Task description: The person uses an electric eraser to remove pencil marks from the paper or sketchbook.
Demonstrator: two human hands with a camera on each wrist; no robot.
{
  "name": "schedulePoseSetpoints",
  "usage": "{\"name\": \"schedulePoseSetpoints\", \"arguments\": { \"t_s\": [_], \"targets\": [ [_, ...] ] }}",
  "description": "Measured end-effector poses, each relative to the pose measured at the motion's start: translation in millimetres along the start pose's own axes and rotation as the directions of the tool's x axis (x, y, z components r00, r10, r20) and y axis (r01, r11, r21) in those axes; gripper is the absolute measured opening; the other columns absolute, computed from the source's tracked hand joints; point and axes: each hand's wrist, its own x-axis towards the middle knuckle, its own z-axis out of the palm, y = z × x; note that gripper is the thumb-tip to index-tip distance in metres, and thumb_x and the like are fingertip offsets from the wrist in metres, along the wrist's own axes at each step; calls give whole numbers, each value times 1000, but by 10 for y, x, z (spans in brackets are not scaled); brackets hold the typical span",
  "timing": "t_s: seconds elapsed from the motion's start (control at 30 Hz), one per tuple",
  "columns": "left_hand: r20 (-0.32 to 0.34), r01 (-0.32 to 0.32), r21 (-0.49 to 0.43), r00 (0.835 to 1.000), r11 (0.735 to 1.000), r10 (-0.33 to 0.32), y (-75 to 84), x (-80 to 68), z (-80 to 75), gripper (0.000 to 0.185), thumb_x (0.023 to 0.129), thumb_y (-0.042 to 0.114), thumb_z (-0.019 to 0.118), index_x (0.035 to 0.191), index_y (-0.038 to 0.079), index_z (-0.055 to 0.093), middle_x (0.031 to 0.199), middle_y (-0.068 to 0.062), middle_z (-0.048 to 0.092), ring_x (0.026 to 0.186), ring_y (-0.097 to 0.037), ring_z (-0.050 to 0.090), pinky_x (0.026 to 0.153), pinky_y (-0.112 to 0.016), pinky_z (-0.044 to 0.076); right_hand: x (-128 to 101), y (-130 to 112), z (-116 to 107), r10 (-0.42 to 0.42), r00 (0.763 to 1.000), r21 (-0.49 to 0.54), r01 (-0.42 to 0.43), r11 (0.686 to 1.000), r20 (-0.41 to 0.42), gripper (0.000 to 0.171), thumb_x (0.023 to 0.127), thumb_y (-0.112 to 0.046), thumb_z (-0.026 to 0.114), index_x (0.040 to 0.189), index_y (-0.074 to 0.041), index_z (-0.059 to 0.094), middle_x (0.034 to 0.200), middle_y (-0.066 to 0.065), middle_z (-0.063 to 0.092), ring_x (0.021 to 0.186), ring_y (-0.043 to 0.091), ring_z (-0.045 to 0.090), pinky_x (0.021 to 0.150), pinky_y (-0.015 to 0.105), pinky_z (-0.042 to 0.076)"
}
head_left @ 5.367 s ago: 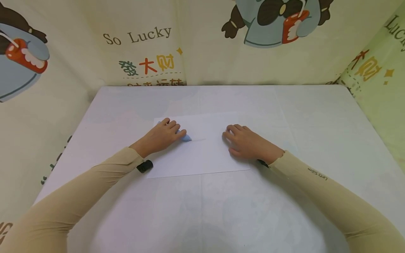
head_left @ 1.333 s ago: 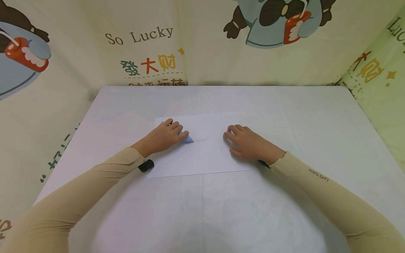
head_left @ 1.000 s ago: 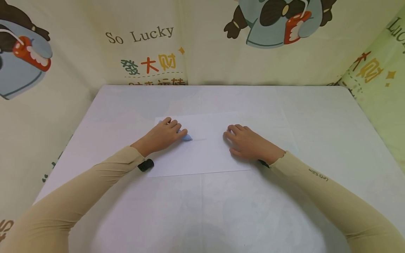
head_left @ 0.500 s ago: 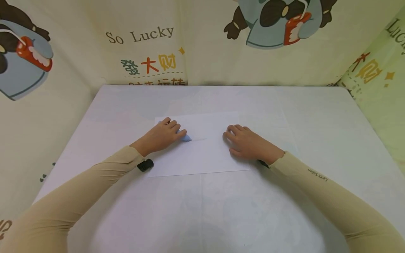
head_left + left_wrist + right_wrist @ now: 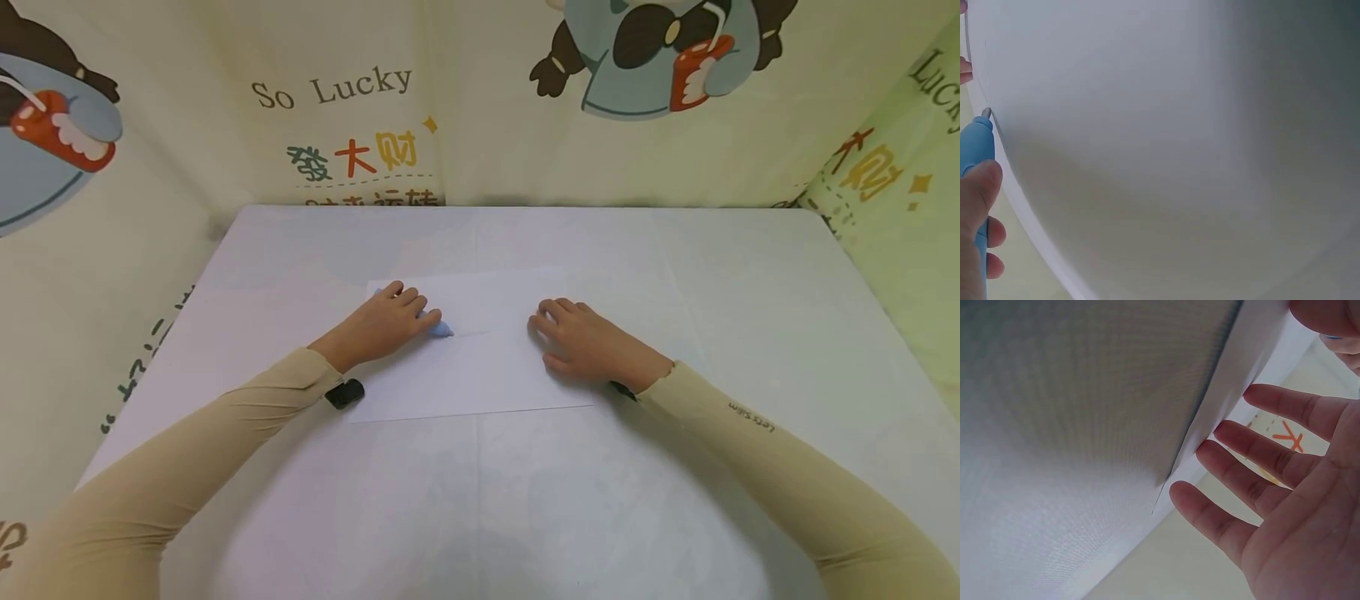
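In the head view, my left hand (image 5: 378, 325) grips a thick light-blue pen (image 5: 439, 328) over the left part of a white sheet of paper (image 5: 472, 383). Its grey tip is right at the paper, at the left end of a faint grey line (image 5: 474, 334). In the left wrist view, the thumb lies along the blue barrel (image 5: 977, 145), with fingertips curled round from the other side. My right hand (image 5: 581, 337) rests on the right part of the sheet, fingers spread and gently bent. The right wrist view shows its fingertips (image 5: 1213, 453) against the paper, holding nothing.
The sheet lies on a white-covered table (image 5: 480, 500). Behind and at both sides hang cream curtains (image 5: 480, 108) with cartoon prints and lettering. A black wrist device (image 5: 345, 393) sits under my left cuff.
The pen tip makes small shifts at the left end of the faint line, ending slightly farther left than 1.3 s ago. My right hand stays in place on the sheet.
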Motion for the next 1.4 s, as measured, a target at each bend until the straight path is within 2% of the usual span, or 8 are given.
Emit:
{"name": "schedulePoseSetpoints", "arguments": {
  "t_s": [0.2, 0.53, 0.83, 1.4],
  "targets": [
    [-8, -15, -3, 1000, 1000, 15, 20, 22, 8, 26, 84, 0, 64, 104, 11, 52, 88, -7, 62, 78, -22, 53, 76, -35, 40, -1, 4, 23, 12, 1000, 12, -12, 1000, 17, 39, 85, -19, 60, 119, -3, 52, 118, 18, 52, 108, 35, 52, 88, 49, 46],
    [-1, -1, 2, 1000, 1000, 1, 8, 48, 36, 23, 86, 2, 62, 103, 11, 51, 87, -8, 62, 79, -23, 54, 77, -37, 42, -7, -10, -1, 7, 1000, 8, -7, 1000, 19, 38, 85, -20, 60, 119, -3, 52, 118, 18, 51, 107, 35, 52, 87, 48, 46],
    [4, -18, -2, 1000, 1000, 18, 10, 123, -24, 25, 85, 0, 63, 104, 12, 52, 89, -8, 63, 82, -23, 56, 76, -35, 42, -3, -4, 13, 14, 1000, 3, -14, 1000, 25, 38, 85, -19, 59, 119, -4, 51, 118, 18, 51, 107, 34, 52, 86, 48, 46],
    [1, -32, 27, 999, 999, 32, 24, 227, -16, 22, 87, 0, 62, 102, 11, 50, 86, -7, 62, 79, -22, 54, 76, -35, 41, 9, -3, 3, 4, 1000, -19, -3, 1000, 12, 39, 85, -21, 59, 119, -4, 51, 117, 17, 51, 106, 34, 53, 86, 48, 47]
  ]
}}
